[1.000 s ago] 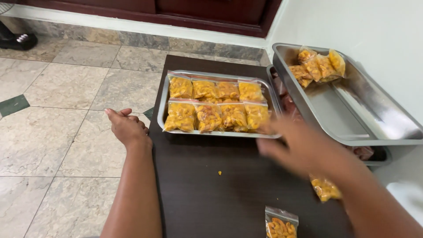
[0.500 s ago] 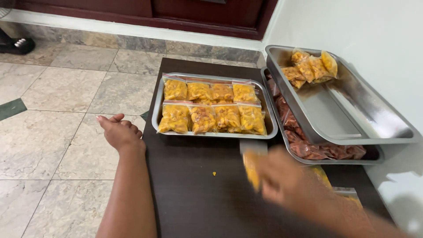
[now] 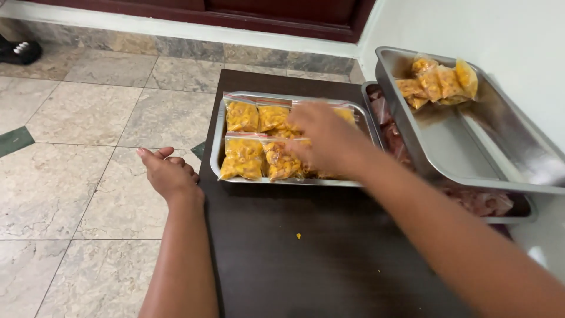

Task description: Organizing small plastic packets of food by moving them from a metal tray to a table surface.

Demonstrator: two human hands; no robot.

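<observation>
A shallow steel tray (image 3: 215, 141) on a dark wooden table (image 3: 306, 259) holds two rows of small clear bags of yellow pieces (image 3: 242, 158). My right hand (image 3: 329, 138) is blurred, palm down over the tray's right half. It covers several bags and seems to grip one. My left hand (image 3: 169, 174) rests at the table's left edge beside the tray, fingers loosely apart, holding nothing.
A deep steel tray (image 3: 453, 147) at the right holds a few more yellow bags (image 3: 435, 82). It sits tilted on a lower tray of pinkish meat (image 3: 482, 203). A yellow crumb (image 3: 298, 236) lies on the table. Left is tiled floor (image 3: 76, 176) with a dark shoe (image 3: 17, 50).
My right hand picked a small yellow bag off the near right of the table and swung it up over the tray. My left hand stayed at the table's edge.
</observation>
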